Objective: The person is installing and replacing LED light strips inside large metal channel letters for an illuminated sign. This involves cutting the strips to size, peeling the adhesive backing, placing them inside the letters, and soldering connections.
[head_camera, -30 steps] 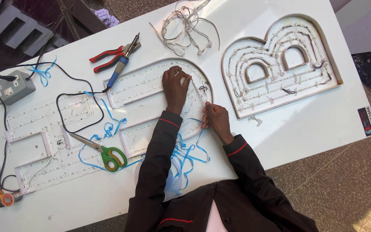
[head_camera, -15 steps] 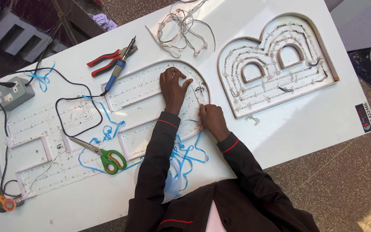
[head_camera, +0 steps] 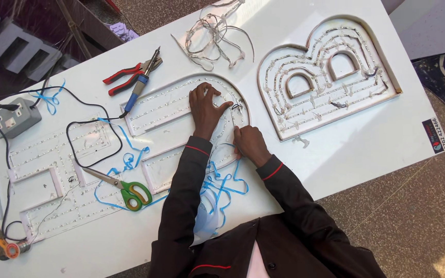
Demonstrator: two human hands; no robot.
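Light strip (head_camera: 235, 110) thin, soft, likely fragile; lies inside letter tray (head_camera: 181, 103), between hands. Left hand (head_camera: 205, 108) spread flat, pressing it. Right hand (head_camera: 251, 144) pinching strip end. Best gripped by edges. Scissors (head_camera: 124, 188) well left of hands.

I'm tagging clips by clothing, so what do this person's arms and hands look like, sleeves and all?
Both arms are in long dark brown, almost black sleeves, each with a thin red band just above the cuff. The left hand and right hand are bare: no gloves, and no rings or watch visible. The sleeves belong to a dark jacket with similar red piping low on the front.
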